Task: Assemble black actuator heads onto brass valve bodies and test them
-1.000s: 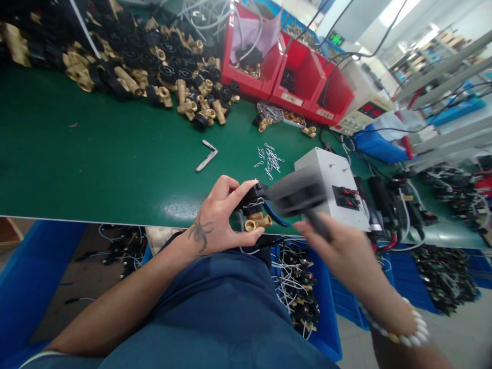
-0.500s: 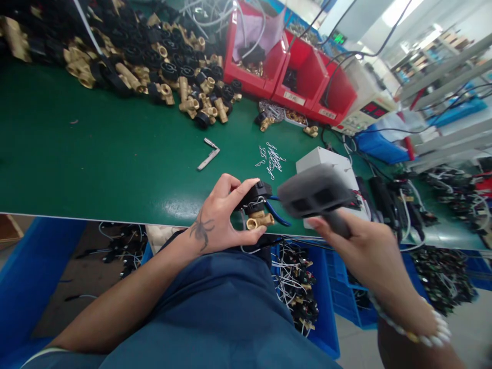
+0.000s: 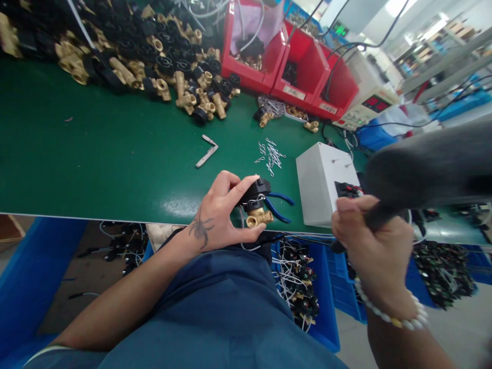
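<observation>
Head view: the green tabletop (image 3: 115,154) stretches before me, with a heap of brass-and-black parts (image 3: 179,82) along its far edge, toward the left. Right of the heap stand 3 red bins (image 3: 251,78), and a white box (image 3: 313,187) sits at the near edge, right of the middle. My right grip (image 3: 374,248) is wrapped round the handle of a dark mallet-like tool (image 3: 415,169), blurred and apparently raised above the tabletop's near right side.

My left grip (image 3: 222,212) holds 1 fitting (image 3: 257,219) at the middle of the near edge, a finger on its black upper part and the thumb by its brass end. Whether it rests on the surface or hangs off it, I cannot tell. Just beside it lies a blue-handled tool (image 3: 283,197), head hidden. Farther in lie a bent metal tool (image 3: 207,156) and loose wire clips (image 3: 272,156); 1 wire clip (image 3: 259,198) shows on the held fitting.

For good work, I judge, the fitting wants firm backing and no rocking, my fingertips clear of the clip, and any tap short and square. The blue handles lie close enough to be knocked.
</observation>
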The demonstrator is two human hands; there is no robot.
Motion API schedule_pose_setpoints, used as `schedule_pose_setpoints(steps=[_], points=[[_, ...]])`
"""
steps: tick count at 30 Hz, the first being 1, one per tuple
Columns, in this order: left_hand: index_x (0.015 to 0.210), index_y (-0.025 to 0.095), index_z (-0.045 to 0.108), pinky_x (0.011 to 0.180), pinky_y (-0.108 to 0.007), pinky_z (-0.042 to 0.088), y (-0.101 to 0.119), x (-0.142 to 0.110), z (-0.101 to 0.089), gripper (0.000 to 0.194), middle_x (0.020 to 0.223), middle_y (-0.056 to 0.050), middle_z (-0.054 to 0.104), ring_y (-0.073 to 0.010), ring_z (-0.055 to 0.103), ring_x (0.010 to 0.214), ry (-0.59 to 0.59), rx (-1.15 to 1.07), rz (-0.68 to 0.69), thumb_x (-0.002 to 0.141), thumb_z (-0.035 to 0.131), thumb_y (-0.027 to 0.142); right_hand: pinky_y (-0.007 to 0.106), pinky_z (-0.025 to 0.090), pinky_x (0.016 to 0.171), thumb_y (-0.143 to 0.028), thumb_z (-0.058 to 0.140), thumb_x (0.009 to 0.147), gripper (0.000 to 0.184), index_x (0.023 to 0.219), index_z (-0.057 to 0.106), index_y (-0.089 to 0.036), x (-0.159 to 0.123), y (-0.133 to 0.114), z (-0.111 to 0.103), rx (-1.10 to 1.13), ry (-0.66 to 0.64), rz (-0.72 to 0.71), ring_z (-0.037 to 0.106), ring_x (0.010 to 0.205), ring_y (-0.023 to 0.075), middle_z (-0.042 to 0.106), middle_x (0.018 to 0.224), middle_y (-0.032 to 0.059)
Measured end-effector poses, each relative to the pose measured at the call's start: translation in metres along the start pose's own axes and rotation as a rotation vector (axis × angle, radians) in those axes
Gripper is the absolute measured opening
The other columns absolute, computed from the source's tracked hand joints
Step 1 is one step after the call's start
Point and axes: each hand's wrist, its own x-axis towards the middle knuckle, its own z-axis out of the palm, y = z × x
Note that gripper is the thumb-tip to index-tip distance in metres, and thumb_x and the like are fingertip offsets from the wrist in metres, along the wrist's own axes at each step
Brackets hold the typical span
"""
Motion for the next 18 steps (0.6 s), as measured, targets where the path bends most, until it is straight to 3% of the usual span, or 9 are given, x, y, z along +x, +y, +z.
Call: schedule_pose_setpoints(steps=[3,4,6,9,13,18], points=[[0.137,0.014,0.054,0.082,-0.037,0.055,0.0,0.001,-0.001,0.068,0.105,-0.008,0.052,-0.0213,0.054,0.095,-0.018,-0.002,0.005,0.076,0.071,0.039,0.024,0.025,0.044,-0.053,0.056,0.097,0.045,0.069,0.057,-0.018,0.003,0.0,0.007,-0.091,-0.328,-0.08,0.037,0.044,0.0091,0.046,0.049,-0.0024],[0.137,0.014,0.054,0.082,-0.036,0.055,0.0,0.001,-0.001,0.067,0.105,-0.007,0.052,-0.0213,0.054,0.095,-0.018,0.002,0.005,0.076,0.071,0.038,0.024,0.026,0.044,-0.05,0.059,0.096,0.042,0.07,0.058,-0.017,0.005,-0.002,0.009,-0.095,-0.365,-0.088,0.038,0.044,0.0089,0.047,0.049,-0.0027],[0.137,0.014,0.054,0.082,-0.036,0.056,0.0,0.001,-0.001,0.068,0.106,-0.007,0.052,-0.0212,0.054,0.096,-0.009,0.008,0.007,0.077,0.07,0.039,0.022,0.032,0.047,-0.044,0.062,0.094,0.034,0.074,0.062,-0.017,0.011,-0.009,0.011,-0.01,-0.26,-0.062,0.046,0.05,0.0095,0.054,0.056,-0.0019],[0.138,0.016,0.053,0.082,-0.036,0.056,-0.001,0.0,0.0,0.069,0.108,-0.007,0.052,-0.0211,0.054,0.095,0.004,0.009,0.008,0.077,0.07,0.041,0.023,0.046,0.062,-0.037,0.065,0.091,0.019,0.091,0.069,-0.018,0.02,-0.023,0.02,0.195,-0.135,-0.039,0.061,0.07,0.0128,0.069,0.082,0.0018],[0.135,0.018,0.054,0.084,-0.038,0.057,-0.001,0.0,-0.001,0.066,0.108,-0.007,0.053,-0.0228,0.056,0.099,-0.028,0.0,-0.002,0.076,0.071,0.041,0.026,0.049,0.072,-0.03,0.069,0.088,0.014,0.094,0.069,-0.018,0.029,-0.035,0.043,0.357,-0.187,-0.121,0.063,0.08,0.0142,0.07,0.09,0.002],[0.128,0.019,0.057,0.087,-0.041,0.058,-0.002,0.0,0.001,0.061,0.109,-0.008,0.056,-0.026,0.058,0.104,-0.014,-0.004,0.01,0.074,0.074,0.041,0.027,0.047,0.075,-0.024,0.068,0.089,0.008,0.093,0.065,-0.018,0.03,-0.038,0.056,0.231,-0.198,-0.194,0.059,0.08,0.0146,0.065,0.088,0.0014]])
